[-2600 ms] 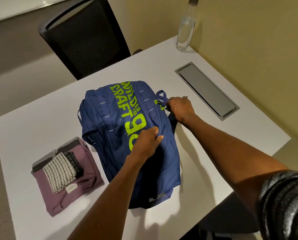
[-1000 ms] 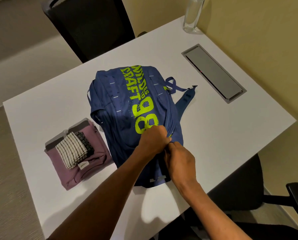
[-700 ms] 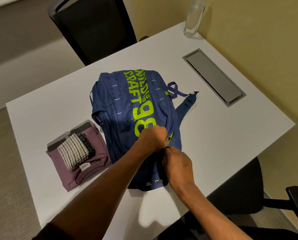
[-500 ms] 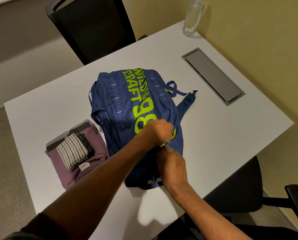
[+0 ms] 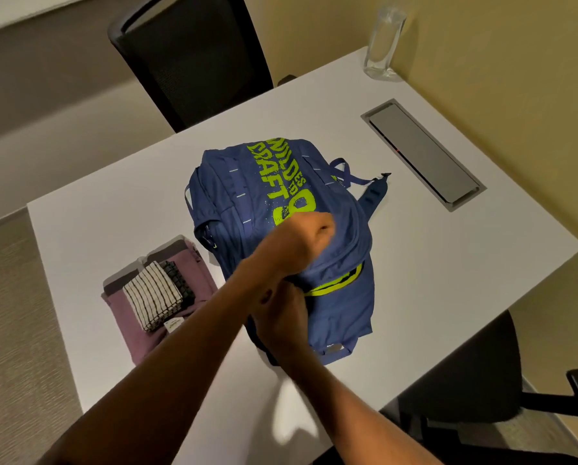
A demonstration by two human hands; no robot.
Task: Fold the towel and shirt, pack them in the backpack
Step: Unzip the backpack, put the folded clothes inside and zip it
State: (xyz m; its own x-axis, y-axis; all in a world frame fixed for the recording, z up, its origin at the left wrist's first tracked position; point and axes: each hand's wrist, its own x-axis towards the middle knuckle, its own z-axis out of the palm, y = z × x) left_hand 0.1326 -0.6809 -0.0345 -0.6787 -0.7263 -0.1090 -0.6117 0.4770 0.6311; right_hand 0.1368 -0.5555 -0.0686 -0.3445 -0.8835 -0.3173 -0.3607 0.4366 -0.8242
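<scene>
A blue backpack (image 5: 247, 196) with lime-green lettering lies flat in the middle of the white table (image 5: 448, 270). My left hand (image 5: 301, 243) is fisted on the front panel's fabric and holds it lifted. A gap with a lime-green lining (image 5: 338, 281) shows under the lifted panel. My right hand (image 5: 280, 317) sits just below, at the left end of that gap, pinching something there; its fingers are partly hidden by my left forearm. To the left lies the folded mauve shirt (image 5: 129, 317) with the folded black-and-white striped towel (image 5: 153, 298) on top.
A clear glass (image 5: 383, 45) stands at the far right corner. A grey cable hatch (image 5: 421, 152) is set into the table by the wall. One black chair (image 5: 197, 55) stands behind the table, another (image 5: 475, 391) at the front right.
My right hand left the backpack's top strap and came down beside my left hand. Since then the zipper opening has widened and my left hand has pulled the front panel up and back.
</scene>
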